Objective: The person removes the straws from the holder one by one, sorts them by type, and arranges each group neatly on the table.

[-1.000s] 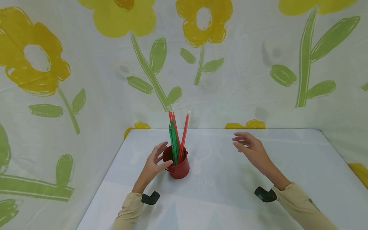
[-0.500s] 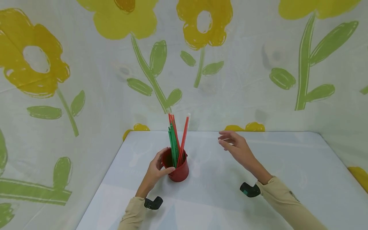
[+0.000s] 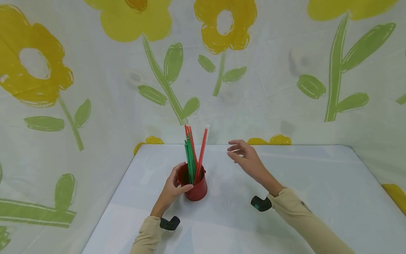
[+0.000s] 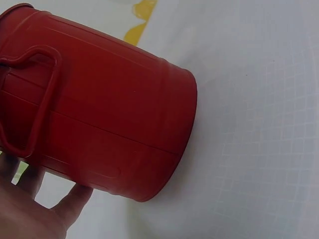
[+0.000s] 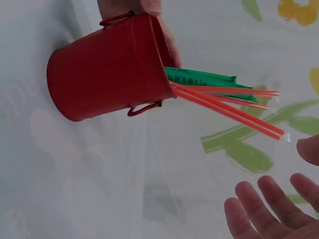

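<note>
A small red metal bucket (image 3: 198, 192) stands upright on the table, its looped handles showing in both wrist views. My left hand (image 3: 170, 188) grips it from the left, thumb over the rim and fingers round the side. Out of the bucket lean thin red drinking straws (image 3: 202, 148), some in a clear sleeve, and flat green printed wrappers (image 5: 202, 79); what the wrappers contain is hidden. To the right, my right hand (image 3: 247, 160) is in the air with loosely bent fingers, holding nothing, apart from the straw tips in the right wrist view.
The white table (image 3: 228, 225) ends at a back edge against a cloth backdrop (image 3: 260, 95) printed with yellow flowers. Each wrist carries a black camera mount (image 3: 261, 203) close above the tabletop.
My right hand has moved left toward the bucket. My left hand has closed in from beside the rim to grip the bucket, which stays in about the same place.
</note>
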Demonstrator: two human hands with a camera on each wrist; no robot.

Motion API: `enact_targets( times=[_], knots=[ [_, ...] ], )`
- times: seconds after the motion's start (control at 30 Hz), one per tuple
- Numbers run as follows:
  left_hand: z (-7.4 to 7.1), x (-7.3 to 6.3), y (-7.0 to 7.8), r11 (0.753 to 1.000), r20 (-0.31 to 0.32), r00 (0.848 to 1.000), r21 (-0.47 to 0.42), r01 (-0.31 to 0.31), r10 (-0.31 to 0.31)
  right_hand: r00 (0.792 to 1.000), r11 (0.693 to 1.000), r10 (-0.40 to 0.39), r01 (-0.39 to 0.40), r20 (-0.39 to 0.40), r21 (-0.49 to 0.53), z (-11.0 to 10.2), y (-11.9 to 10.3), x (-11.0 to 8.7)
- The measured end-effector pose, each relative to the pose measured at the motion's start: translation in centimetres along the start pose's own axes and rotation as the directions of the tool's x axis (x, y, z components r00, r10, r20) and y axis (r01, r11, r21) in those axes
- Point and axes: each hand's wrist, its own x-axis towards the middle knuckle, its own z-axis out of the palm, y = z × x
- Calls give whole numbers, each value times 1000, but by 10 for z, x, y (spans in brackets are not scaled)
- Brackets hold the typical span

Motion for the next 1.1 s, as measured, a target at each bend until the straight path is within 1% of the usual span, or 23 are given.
enact_targets(
  times=[0.13,0.37,0.5,0.67,0.93,1.1],
  knots=[
    [1,0,0,1000,-9,1000,0,-1,1,1000,1000,10,-10,6,16,9,-2,7],
    [0,0,2,999,-11,999,19,-33,33,1000,998,-23,22,10,58,23,-6,21],
    [0,0,4,998,-13,999,33,-46,46,1000,998,-3,3,7,70,29,-7,28],
    [2,0,8,999,-22,999,33,-41,41,1000,997,28,-27,-1,70,34,-2,34],
    [6,-4,12,999,-40,999,42,-1,3,999,995,45,-46,9,92,45,2,40],
    [5,-4,13,999,-39,999,42,14,-12,998,988,67,-66,-4,138,55,3,46]
  ],
)
